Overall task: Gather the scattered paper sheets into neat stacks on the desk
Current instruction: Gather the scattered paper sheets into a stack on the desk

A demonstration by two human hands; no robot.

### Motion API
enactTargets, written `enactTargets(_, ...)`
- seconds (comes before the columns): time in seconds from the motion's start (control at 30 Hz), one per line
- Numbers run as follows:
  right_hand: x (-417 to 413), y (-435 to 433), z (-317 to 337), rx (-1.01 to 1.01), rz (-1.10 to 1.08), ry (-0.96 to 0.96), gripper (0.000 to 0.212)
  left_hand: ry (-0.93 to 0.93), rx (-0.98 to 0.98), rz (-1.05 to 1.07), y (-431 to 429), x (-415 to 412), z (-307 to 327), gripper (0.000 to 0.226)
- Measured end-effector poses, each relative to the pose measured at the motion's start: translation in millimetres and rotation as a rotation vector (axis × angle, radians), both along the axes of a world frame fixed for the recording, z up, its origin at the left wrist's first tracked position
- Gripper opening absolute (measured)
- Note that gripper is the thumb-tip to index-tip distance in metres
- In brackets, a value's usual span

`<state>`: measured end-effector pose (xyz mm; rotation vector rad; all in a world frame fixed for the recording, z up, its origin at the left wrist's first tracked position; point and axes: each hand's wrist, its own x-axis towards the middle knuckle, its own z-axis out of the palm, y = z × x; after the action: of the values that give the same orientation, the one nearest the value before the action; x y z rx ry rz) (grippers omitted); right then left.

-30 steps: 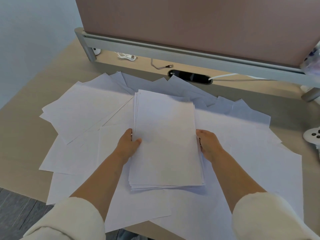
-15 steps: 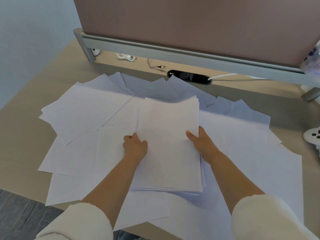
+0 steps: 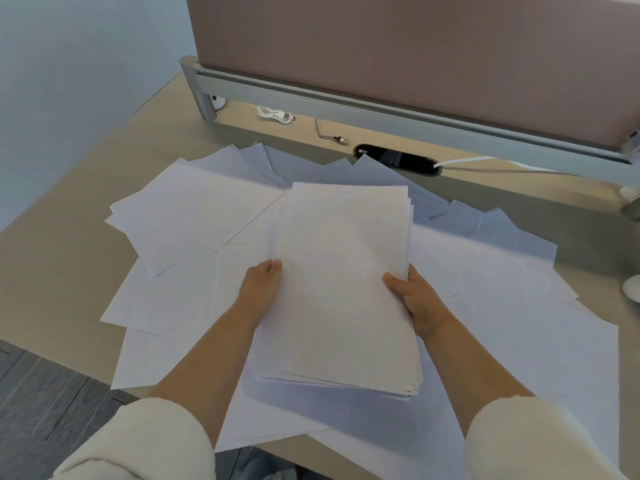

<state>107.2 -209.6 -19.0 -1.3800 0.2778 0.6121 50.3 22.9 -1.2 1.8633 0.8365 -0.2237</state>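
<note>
A stack of white paper sheets [image 3: 343, 289] is held between both hands, tilted up off the desk, its near edge fanned a little. My left hand [image 3: 259, 292] grips the stack's left edge; its fingers are hidden under the paper. My right hand [image 3: 415, 299] grips the right edge with the thumb on top. Loose white sheets [image 3: 194, 216] lie scattered and overlapping on the beige desk [image 3: 62, 265] beneath and around the stack, more of them on the right [image 3: 519, 306].
A pink divider panel on a grey rail [image 3: 381, 109] runs along the desk's back. A white coiled cable [image 3: 275, 114], a grey plug cable [image 3: 329, 133] and a black cable port [image 3: 398, 161] lie before it. A white object [image 3: 632, 287] sits at the right edge.
Both hands have lifted the stack's far end higher and shifted their grip toward its sides. The sheets in the stack now sit slightly less square at the right edge.
</note>
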Motion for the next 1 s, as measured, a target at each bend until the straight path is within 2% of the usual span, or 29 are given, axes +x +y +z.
enactTargets(0.07, -3, 4, 6, 0.028, 0.027, -0.014, 0.021, -0.074, -0.124, 0.038, 8, -6, 3, 0.047)
enactTargets(0.1, -3, 6, 8, 0.035, 0.036, -0.017, 0.019, -0.106, -0.215, 0.081, 10, -8, 6, 0.05)
enactTargets(0.17, -6, 12, 13, 0.018, 0.079, -0.031, 0.018, -0.18, -0.34, 0.142, 17, -16, 11, 0.04)
enactTargets(0.23, -11, 21, 15, -0.004, 0.128, -0.029, 0.021, -0.201, -0.366, 0.148, 26, -26, 8, 0.033)
enactTargets(0.4, -28, 37, 4, -0.001, 0.201, 0.109, 0.017, -0.219, -0.48, 0.297, 50, -62, -1, 0.031)
enactTargets(0.5, -35, 48, -5, -0.107, 0.259, 0.076, 0.024, -0.156, -0.409, 0.357, 60, -79, -13, 0.035)
enactTargets(0.6, -36, 64, -16, -0.372, 0.23, -0.013, 0.029, -0.105, -0.258, 0.391, 66, -91, -25, 0.034)
enactTargets(0.67, -36, 72, -17, -0.463, 0.217, -0.072, 0.027, -0.093, -0.259, 0.441, 66, -94, -27, 0.031)
enactTargets(0.73, -36, 74, -15, -0.465, 0.208, -0.106, 0.025, -0.098, -0.333, 0.486, 68, -94, -29, 0.026)
enactTargets(0.87, -40, 66, -13, -0.344, 0.169, -0.103, 0.015, -0.168, -0.492, 0.502, 71, -99, -28, 0.015)
enactTargets(0.93, -41, 66, -13, -0.335, 0.165, -0.112, 0.02, -0.18, -0.498, 0.461, 72, -101, -27, 0.014)
enactTargets(1.0, -43, 69, -12, -0.377, 0.188, -0.149, 0.034, -0.168, -0.418, 0.434, 72, -100, -27, 0.015)
